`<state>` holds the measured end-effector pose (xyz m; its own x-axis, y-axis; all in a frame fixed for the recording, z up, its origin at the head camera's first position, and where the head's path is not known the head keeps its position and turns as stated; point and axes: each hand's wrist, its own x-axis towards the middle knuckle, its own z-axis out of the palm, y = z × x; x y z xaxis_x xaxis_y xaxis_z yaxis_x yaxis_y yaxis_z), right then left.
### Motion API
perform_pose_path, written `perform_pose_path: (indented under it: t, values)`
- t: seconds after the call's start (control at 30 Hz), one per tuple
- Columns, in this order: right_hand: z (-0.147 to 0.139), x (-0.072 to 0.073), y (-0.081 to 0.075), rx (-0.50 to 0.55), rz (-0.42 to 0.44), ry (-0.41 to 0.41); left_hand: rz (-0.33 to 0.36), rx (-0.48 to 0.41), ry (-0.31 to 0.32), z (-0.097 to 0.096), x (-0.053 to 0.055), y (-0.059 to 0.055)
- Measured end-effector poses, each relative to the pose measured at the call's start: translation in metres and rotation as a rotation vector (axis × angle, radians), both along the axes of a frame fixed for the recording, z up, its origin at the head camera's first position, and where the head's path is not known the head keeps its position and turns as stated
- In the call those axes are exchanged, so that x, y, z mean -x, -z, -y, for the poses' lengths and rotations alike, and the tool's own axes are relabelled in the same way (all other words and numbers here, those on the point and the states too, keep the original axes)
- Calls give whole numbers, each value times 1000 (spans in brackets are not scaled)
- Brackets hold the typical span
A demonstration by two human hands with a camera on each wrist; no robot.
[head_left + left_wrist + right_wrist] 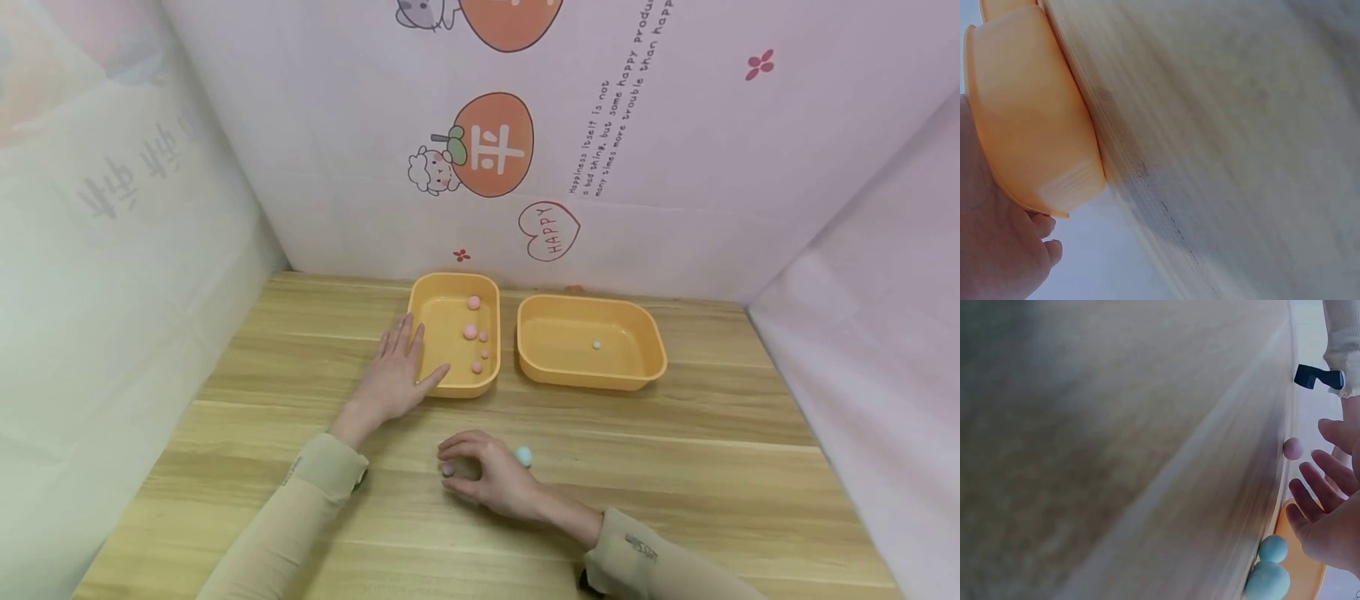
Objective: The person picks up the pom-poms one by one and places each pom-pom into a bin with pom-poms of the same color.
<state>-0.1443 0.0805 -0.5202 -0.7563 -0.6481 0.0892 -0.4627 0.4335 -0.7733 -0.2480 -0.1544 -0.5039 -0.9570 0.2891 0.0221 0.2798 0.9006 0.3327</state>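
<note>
My left hand (393, 371), fingers straight, rests along the left rim of an orange-yellow bin (453, 392). Its thumb lies over the bin's near corner. Several small pink balls (470, 332) lie in that bin, mostly on its right side. Low over the table, my right hand (491, 475) curves its thumb and fingers around a pinkish ball (447, 468). In the right wrist view, that ball (1293, 449) sits on the table, apart from the spread fingertips. Beside the right hand are two mint balls, a larger one (1267, 581) and a smaller one (1273, 549).
A second orange-yellow bin (592, 379) stands to the right with a tiny pale mint ball (596, 344) inside. Both bins stand near the back edge of the wooden table (675, 467). Printed white cloth (360, 150) hangs behind and at both sides.
</note>
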Motion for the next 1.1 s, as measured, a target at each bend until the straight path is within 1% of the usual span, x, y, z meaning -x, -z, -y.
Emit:
perform_pose_path:
  t: [0.1,0.23,0.43,0.6,0.8,0.97,1.1]
  values:
    - [3,1,0,-7,12,25,-2,-2,2,0,-1,-1]
    - [4,3,2,-14,8,29,-4,1,2,1,0,-3]
    - [3,8,5,-5,12,-6,-7,6,4,1,0,-4]
    - [1,9,9,11,-7,-45,-8,22,6,1,0,-3]
    - [0,8,12,19,-3,-45,-7,26,8,0,0,0]
    - [-1,9,12,4,-36,-52,-20,22,3,0,-1,-1]
    - [-3,10,13,1,-58,-55,-10,14,8,-1,-1,-1]
